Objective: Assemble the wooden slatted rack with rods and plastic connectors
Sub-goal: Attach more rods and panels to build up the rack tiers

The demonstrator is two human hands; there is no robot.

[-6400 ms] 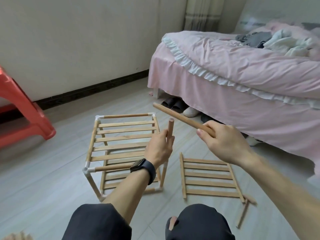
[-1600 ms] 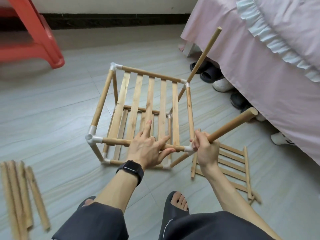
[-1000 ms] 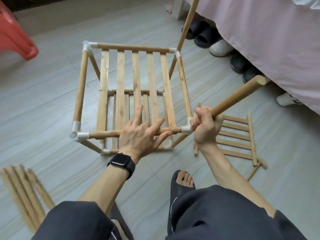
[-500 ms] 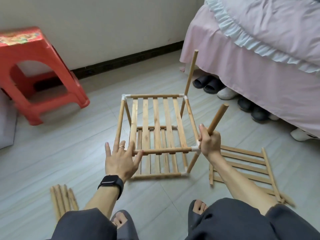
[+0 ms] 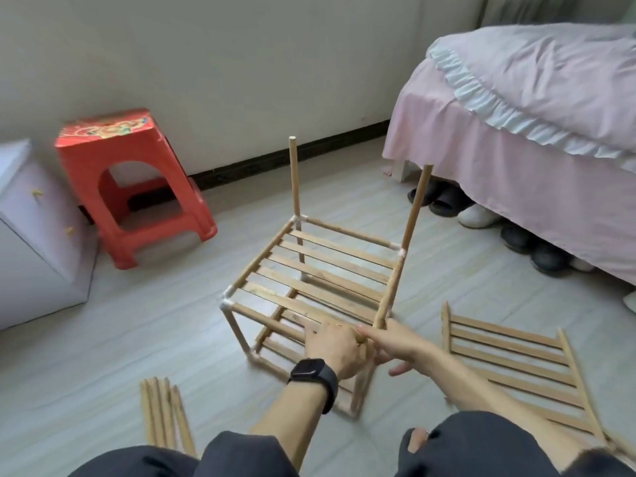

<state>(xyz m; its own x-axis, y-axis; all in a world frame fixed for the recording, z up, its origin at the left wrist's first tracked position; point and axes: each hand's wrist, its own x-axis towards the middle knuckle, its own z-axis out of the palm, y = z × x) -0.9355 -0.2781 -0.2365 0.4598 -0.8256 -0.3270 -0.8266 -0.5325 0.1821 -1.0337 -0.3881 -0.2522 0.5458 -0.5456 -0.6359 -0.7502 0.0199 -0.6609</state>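
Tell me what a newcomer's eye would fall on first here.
The half-built wooden rack stands mid-floor, with one upright rod at its far corner and a second rod at its right corner. The left hand and right hand meet at its near corner. A red stool sits by the wall at left, a pink bed at right.

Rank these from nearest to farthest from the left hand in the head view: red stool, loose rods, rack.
1. rack, right at the left hand.
2. loose rods, on the floor, lower left.
3. red stool, far left, by the wall.
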